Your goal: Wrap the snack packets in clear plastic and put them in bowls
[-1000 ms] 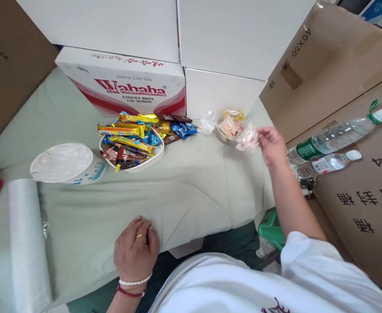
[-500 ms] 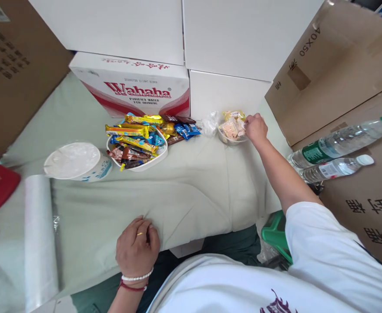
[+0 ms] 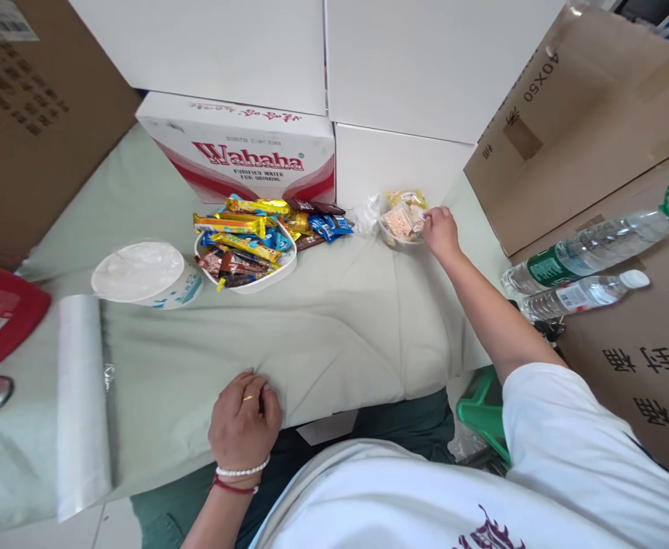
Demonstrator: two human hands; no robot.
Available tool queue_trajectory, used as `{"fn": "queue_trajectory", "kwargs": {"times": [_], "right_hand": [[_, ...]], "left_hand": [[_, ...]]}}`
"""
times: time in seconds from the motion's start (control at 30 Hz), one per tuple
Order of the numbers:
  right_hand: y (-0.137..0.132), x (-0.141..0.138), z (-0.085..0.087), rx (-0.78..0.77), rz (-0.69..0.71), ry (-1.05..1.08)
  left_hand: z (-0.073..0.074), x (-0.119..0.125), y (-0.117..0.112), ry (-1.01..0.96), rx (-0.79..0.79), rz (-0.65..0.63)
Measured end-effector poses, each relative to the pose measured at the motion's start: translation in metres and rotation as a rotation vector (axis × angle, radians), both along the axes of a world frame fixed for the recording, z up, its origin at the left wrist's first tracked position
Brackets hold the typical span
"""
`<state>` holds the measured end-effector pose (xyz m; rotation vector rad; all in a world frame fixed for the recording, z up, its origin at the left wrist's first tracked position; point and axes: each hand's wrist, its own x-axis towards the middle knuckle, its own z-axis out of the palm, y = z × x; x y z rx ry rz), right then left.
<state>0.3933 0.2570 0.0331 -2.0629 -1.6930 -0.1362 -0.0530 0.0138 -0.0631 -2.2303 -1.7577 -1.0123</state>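
At the back right of the table, my right hand is at the right rim of a small clear bowl, its fingers closed on the edge. Wrapped pale snack pieces fill the bowl, with a yellow packet at its rear. The fingertips are partly hidden behind the hand. My left hand rests at the table's front edge, fingers curled under, holding nothing that shows. A white dish heaped with yellow, blue and brown wrapped bars stands left of the bowl.
Crumpled clear plastic and blue packets lie between dish and bowl. Leftward are a white tub, a plastic film roll and a red object. A Wahaha carton stands behind; water bottles are at right.
The view has shifted slightly. My right hand and the clear bowl have moved a little to the left. My left hand stays at the table edge.
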Motion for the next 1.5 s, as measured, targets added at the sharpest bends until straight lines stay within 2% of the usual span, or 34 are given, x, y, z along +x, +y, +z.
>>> {"fn": "queue_trajectory", "kwargs": {"times": [0.1, 0.2, 0.27, 0.37, 0.47, 0.57, 0.67, 0.77, 0.87, 0.93, 1.03, 1.1, 1.17, 1.27, 1.37, 1.43, 1.5], "right_hand": [[-0.026, -0.017, 0.000, 0.117, 0.068, -0.098], [-0.043, -0.037, -0.009, 0.016, 0.185, -0.156], [-0.047, -0.041, -0.018, -0.069, 0.211, -0.137], [-0.049, -0.022, -0.030, -0.068, 0.195, -0.071], [-0.052, 0.016, -0.031, -0.009, 0.175, 0.000], [-0.057, 0.050, -0.018, -0.009, 0.183, 0.024], [-0.060, 0.058, 0.007, -0.009, 0.139, -0.028], [-0.052, 0.028, 0.033, 0.054, 0.090, -0.102], [-0.024, -0.033, 0.043, -0.021, 0.231, -0.118], [0.004, -0.077, 0.037, -0.121, 0.305, -0.122], [0.049, -0.121, 0.020, -0.193, 0.282, -0.116], [0.069, -0.131, 0.013, -0.244, 0.219, -0.100], [0.073, -0.128, 0.014, -0.272, 0.186, -0.095], [0.044, -0.114, 0.027, -0.155, 0.257, -0.051], [-0.015, -0.102, 0.037, 0.035, 0.434, 0.219], [-0.060, -0.100, 0.033, 0.046, 0.529, 0.511], [-0.099, -0.104, 0.018, 0.022, 0.565, 0.796]], "left_hand": [[-0.002, -0.001, 0.000, -0.010, -0.008, 0.002], [-0.001, -0.001, 0.000, 0.001, -0.005, 0.004], [0.001, -0.001, 0.000, 0.014, 0.002, -0.001], [0.004, 0.001, 0.000, 0.022, 0.014, -0.005], [0.006, 0.002, 0.000, 0.021, 0.021, 0.005], [0.006, 0.003, 0.000, 0.025, 0.021, 0.008], [0.006, 0.003, 0.000, 0.024, 0.019, 0.012], [0.006, 0.003, 0.000, 0.023, 0.011, 0.015], [0.005, 0.003, 0.000, 0.024, 0.008, 0.015], [0.005, 0.003, -0.001, 0.020, 0.003, 0.018], [0.007, 0.003, -0.001, 0.010, -0.008, 0.019], [0.008, 0.004, -0.002, 0.007, -0.001, 0.014], [0.007, 0.004, -0.002, 0.007, 0.007, 0.009], [0.004, 0.002, -0.003, -0.030, -0.008, 0.011], [0.005, 0.000, -0.004, -0.187, -0.060, -0.006], [0.012, 0.002, -0.005, -0.350, -0.102, 0.005], [0.023, 0.012, -0.003, -0.540, -0.183, 0.024]]}}
